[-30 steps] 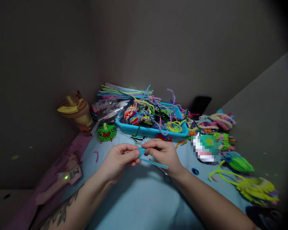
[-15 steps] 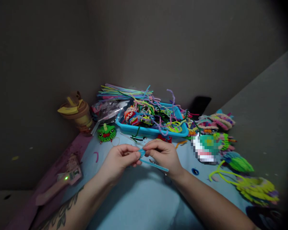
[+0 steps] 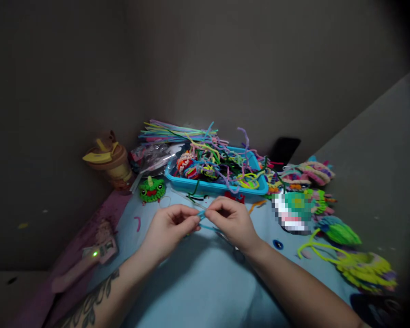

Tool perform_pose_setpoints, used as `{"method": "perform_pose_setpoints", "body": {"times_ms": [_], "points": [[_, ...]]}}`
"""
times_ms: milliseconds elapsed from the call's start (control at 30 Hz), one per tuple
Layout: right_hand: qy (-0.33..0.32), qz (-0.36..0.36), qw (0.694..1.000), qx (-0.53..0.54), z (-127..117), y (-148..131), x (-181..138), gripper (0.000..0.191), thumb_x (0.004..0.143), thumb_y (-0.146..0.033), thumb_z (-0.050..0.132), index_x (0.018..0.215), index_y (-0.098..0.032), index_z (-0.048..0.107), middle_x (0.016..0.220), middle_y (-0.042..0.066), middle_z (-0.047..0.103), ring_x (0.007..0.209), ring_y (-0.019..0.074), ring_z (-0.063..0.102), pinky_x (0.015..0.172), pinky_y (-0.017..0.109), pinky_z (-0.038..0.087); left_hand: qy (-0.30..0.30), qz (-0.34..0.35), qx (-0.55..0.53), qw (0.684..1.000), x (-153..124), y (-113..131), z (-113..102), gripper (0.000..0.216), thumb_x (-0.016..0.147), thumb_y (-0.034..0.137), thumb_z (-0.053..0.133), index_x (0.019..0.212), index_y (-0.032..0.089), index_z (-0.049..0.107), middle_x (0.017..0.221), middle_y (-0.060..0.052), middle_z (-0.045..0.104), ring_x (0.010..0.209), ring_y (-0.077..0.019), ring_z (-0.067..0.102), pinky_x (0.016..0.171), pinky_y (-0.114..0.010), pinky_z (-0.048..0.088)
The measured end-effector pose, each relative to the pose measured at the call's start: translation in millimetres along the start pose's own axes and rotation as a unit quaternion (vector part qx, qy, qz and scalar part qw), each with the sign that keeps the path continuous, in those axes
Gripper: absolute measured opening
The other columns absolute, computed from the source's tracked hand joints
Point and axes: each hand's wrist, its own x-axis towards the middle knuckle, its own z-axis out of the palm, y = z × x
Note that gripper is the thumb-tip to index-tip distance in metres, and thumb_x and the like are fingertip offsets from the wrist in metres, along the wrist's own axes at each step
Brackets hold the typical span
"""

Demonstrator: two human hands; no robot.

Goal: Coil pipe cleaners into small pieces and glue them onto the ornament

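Between my hands, above the light-blue table cover, is a small bent bundle of blue pipe cleaner [image 3: 202, 214]. My left hand [image 3: 174, 224] pinches its left side between thumb and fingers. From the right, my right hand [image 3: 229, 222] pinches the other side, the fingertips of both hands almost meeting. A blue tail of the pipe cleaner runs right below the pinch and passes partly behind my right hand. Scissors [image 3: 225, 238] seem to lie on the table beneath my right hand, mostly hidden by it.
A blue tray [image 3: 212, 186] heaped with colourful pipe cleaners stands behind my hands. Left of it sit a green frog-like figure [image 3: 152, 189] and a brown cup [image 3: 111, 166]. A pink glue gun [image 3: 85, 269] lies left. Fuzzy craft pieces [image 3: 362, 269] and a blue ring [image 3: 278, 244] lie right.
The blue tail has swung back toward my right hand and shows less beyond the pinch. My fingers have shifted slightly on the bundle.
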Motion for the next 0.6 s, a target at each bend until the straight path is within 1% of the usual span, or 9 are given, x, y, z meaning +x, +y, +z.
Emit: {"method": "perform_pose_setpoints", "body": {"times_ms": [67,133,200,233,300,367,433,500,600], "points": [[0.008,-0.002,1.0,0.0,0,3,0,0.016,0.073,-0.024,0.067,0.06,-0.017,0.061,0.06,0.0,0.056,0.058,0.0118,0.05,0.055,0.024,0.04,0.005,-0.005,-0.01,1.0,0,-1,1,0.02,0.065,0.027,0.076,0.077,0.012,0.071,0.061,-0.002,0.069,0.056,-0.0101,0.06,0.054,-0.019,0.044],[-0.023,0.017,0.999,0.032,-1,8,2,0.017,0.074,-0.03,0.068,0.064,-0.017,0.063,0.062,0.0,0.058,0.058,0.0117,0.051,0.055,0.024,0.04,0.016,-0.008,-0.028,0.999,2,-3,2,0.021,0.064,0.027,0.077,0.076,0.012,0.07,0.061,-0.002,0.069,0.056,-0.0103,0.062,0.053,-0.019,0.045],[-0.06,0.051,0.991,0.111,-3,14,6,0.025,0.079,-0.041,0.064,0.076,-0.017,0.068,0.068,0.003,0.062,0.06,0.0124,0.053,0.055,0.024,0.043,0.04,-0.011,-0.065,0.997,4,-4,1,0.024,0.062,0.028,0.079,0.076,0.012,0.069,0.059,-0.001,0.069,0.055,-0.0104,0.063,0.053,-0.018,0.046],[-0.064,0.074,0.982,0.164,-3,18,8,0.03,0.081,-0.046,0.06,0.082,-0.017,0.068,0.073,0.004,0.064,0.062,0.0129,0.055,0.054,0.024,0.043,0.057,-0.014,-0.094,0.994,6,-5,0,0.026,0.061,0.029,0.081,0.077,0.013,0.068,0.059,-0.001,0.069,0.055,-0.0103,0.064,0.052,-0.017,0.047],[-0.043,0.116,0.958,0.26,-1,23,11,0.033,0.082,-0.05,0.058,0.089,-0.018,0.067,0.077,0.005,0.064,0.065,0.0136,0.058,0.051,0.022,0.044,0.09,-0.026,-0.16,0.983,9,-5,-1,0.032,0.056,0.03,0.083,0.077,0.013,0.067,0.057,0.0,0.069,0.053,-0.0094,0.064,0.052,-0.016,0.048],[-0.026,0.136,0.943,0.302,3,26,11,0.028,0.076,-0.044,0.068,0.088,-0.019,0.065,0.074,0.002,0.063,0.062,0.0123,0.057,0.047,0.02,0.043,0.11,-0.039,-0.216,0.969,12,-4,-2,0.036,0.052,0.03,0.086,0.076,0.013,0.066,0.056,0.001,0.069,0.051,-0.0076,0.062,0.051,-0.014,0.048],[-0.041,0.128,0.951,0.278,8,26,8,0.026,0.068,-0.033,0.076,0.088,-0.02,0.065,0.071,0.0,0.063,0.056,0.0097,0.055,0.047,0.019,0.043,0.119,-0.048,-0.252,0.959,13,-4,-2,0.039,0.048,0.029,0.088,0.075,0.013,0.066,0.056,0.001,0.068,0.05,-0.0065,0.062,0.05,-0.013,0.047],[-0.048,0.107,0.97,0.214,10,24,5,0.024,0.067,-0.027,0.076,0.087,-0.02,0.066,0.073,-0.001,0.063,0.053,0.0079,0.053,0.048,0.019,0.044,0.118,-0.053,-0.266,0.955,13,-4,-2,0.04,0.046,0.028,0.089,0.075,0.013,0.066,0.056,0.001,0.068,0.05,-0.0062,0.061,0.05,-0.012,0.047],[-0.003,0.053,0.99,0.127,8,20,2,0.011,0.071,-0.025,0.073,0.08,-0.02,0.068,0.077,-0.001,0.062,0.052,0.007,0.052,0.047,0.019,0.043,0.104,-0.063,-0.257,0.959,13,-6,1,0.04,0.047,0.029,0.088,0.075,0.012,0.065,0.057,0.0,0.069,0.051,-0.0068,0.062,0.052,-0.013,0.048]]}}
